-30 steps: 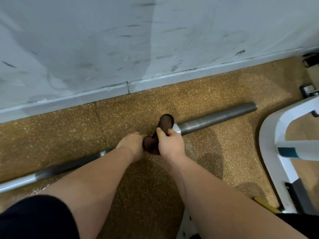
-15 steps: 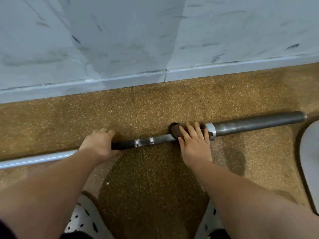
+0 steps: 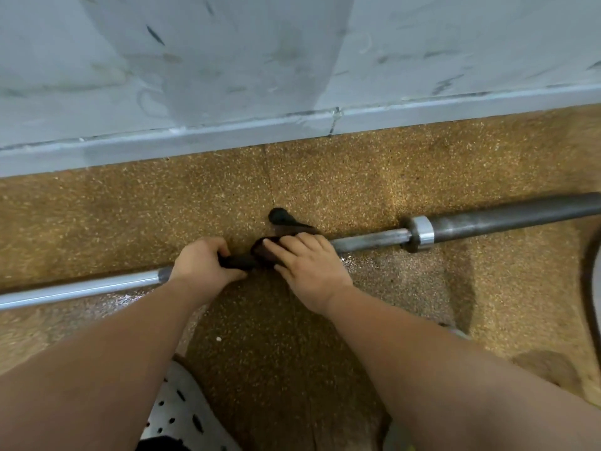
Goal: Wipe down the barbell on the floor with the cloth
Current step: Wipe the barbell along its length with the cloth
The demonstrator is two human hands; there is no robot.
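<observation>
Left hand curled round the barbell shaft, steadying. Right hand clamps the dark brown cloth onto it — fingers curved over, thumb near side. Bar lies on the speckled rubber floor, long axis left–right along the wall; bare steel shaft, collar, dull sleeve run rightward — right hand nearer.

Scuffed grey wall meets speckled tan floor.
</observation>
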